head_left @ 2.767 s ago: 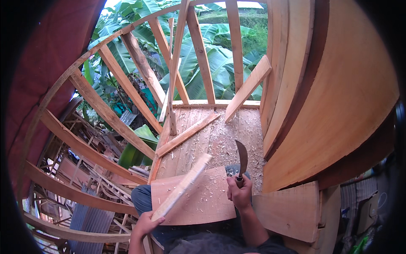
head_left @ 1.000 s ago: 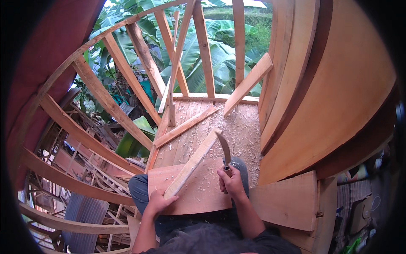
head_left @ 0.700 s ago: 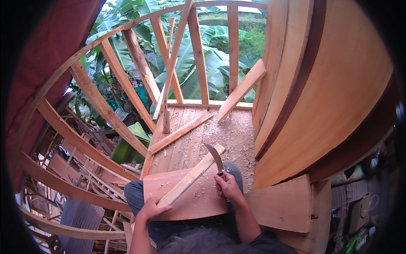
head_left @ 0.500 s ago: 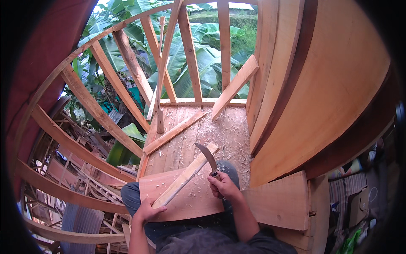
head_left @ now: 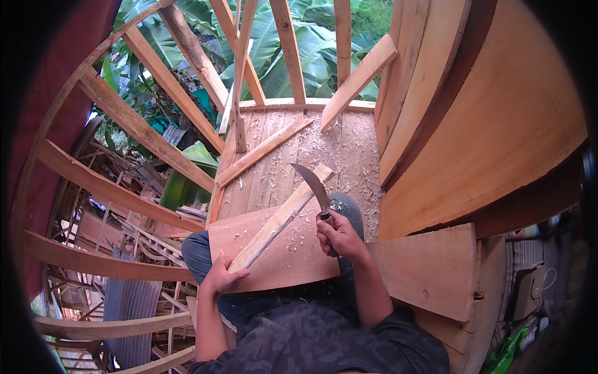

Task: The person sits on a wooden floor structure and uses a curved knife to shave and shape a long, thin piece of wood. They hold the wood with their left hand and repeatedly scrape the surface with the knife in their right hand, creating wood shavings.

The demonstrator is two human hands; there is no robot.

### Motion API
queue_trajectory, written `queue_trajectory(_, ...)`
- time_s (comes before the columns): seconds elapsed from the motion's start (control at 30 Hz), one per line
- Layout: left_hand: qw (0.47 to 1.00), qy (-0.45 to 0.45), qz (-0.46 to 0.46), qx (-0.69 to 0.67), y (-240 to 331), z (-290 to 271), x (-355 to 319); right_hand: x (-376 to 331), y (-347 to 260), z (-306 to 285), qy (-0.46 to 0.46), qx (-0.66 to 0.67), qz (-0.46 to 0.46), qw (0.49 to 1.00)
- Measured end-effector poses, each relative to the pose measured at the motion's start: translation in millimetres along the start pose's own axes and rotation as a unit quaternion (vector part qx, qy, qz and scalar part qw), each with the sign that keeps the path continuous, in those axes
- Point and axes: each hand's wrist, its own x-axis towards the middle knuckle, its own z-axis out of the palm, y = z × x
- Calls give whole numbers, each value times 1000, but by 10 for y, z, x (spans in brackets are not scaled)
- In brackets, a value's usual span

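My left hand [head_left: 222, 274] is closed round the near end of a narrow wood strip [head_left: 274, 225], pale on top with a greyish side. The strip slants up and to the right over a wide reddish board [head_left: 311, 265] that lies across my lap. In my right hand [head_left: 338, 235] is the handle of a curved knife [head_left: 316, 186]; its dark blade points up and left. The blade overlaps the strip near its far end; whether they touch I cannot tell. Curled shavings are scattered on the board and on my right knee.
Ahead, a plank floor [head_left: 268, 168] is strewn with shavings, with a loose batten [head_left: 265, 151] lying diagonally on it. Upright slats [head_left: 152, 134] curve round the left and far sides. A broad curved wood panel [head_left: 486, 137] rises on the right, above a thick plank [head_left: 430, 265].
The view has tilted downward, so the surroundings sit higher in the picture. Both hands keep their hold on the strip and the knife, and the blade stays near the strip's far end.
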Motion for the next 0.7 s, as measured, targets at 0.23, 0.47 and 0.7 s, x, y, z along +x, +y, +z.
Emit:
queue_trajectory(0.23,999,-20,0,-51,6,12,-17,-21,-39,-75,-57,10,-27,998)
queue_trajectory(0.47,998,-11,-13,-53,-124,-2,5,34,155,104,81,-123,-124,981)
queue_trajectory(0.7,999,-8,20,-29,-138,-29,36,-36,24,121,-96,254,-1,963)
